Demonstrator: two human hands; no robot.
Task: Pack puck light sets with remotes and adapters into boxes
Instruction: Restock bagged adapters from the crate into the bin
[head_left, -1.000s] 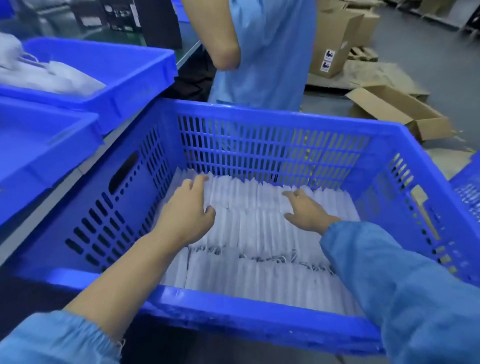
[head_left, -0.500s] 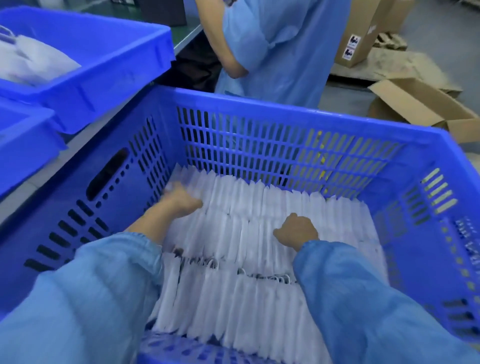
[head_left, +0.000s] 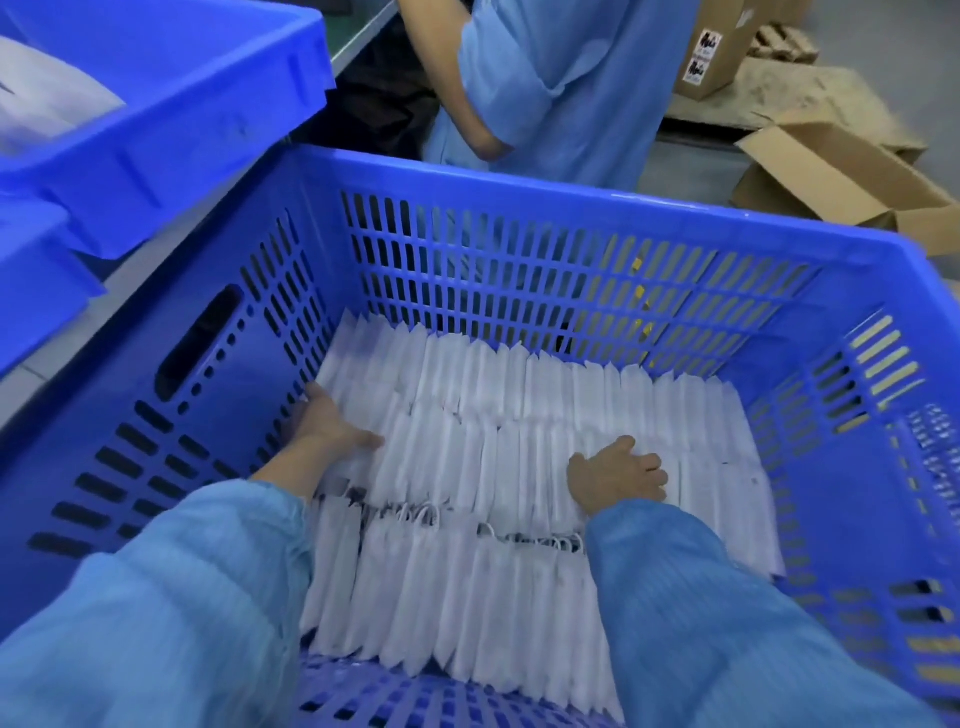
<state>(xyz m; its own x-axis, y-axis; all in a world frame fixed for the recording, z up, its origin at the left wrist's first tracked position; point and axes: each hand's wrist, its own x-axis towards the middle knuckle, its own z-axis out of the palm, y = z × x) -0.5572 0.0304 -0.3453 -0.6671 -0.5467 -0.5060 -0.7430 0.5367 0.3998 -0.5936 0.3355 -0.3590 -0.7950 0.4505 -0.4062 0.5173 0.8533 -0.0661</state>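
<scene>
— Behind the blue crate (head_left: 519, 218) you're leaning into, another person in a blue coat (head_left: 561, 88) stands on a grey floor, with open cardboard boxes (head_left: 831, 171) lying beyond. Blue trays (head_left: 171, 104) sit on the counter (head_left: 130, 275) to your left, one holding white packets.

— And from the head view, where are my hands?

— Both are down inside the crate, on the rows of white pouches (head_left: 519, 447) standing on edge. Your left hand (head_left: 324, 426) is at the row's left end by the crate wall, thumb spread over the tops; its fingers are hidden, so I can't tell its grip. Your right hand (head_left: 615, 475) has its fingers curled down into the row, seemingly gripping the pouches.

— What might go wrong?

— You look set to squeeze out a batch between your hands. If the pressure is uneven, the middle pouches may slip and fan out. The thin white loops (head_left: 415, 514) poking up from the near row could snag as the batch lifts. Your sleeves are close over that row and might drag it over.
</scene>
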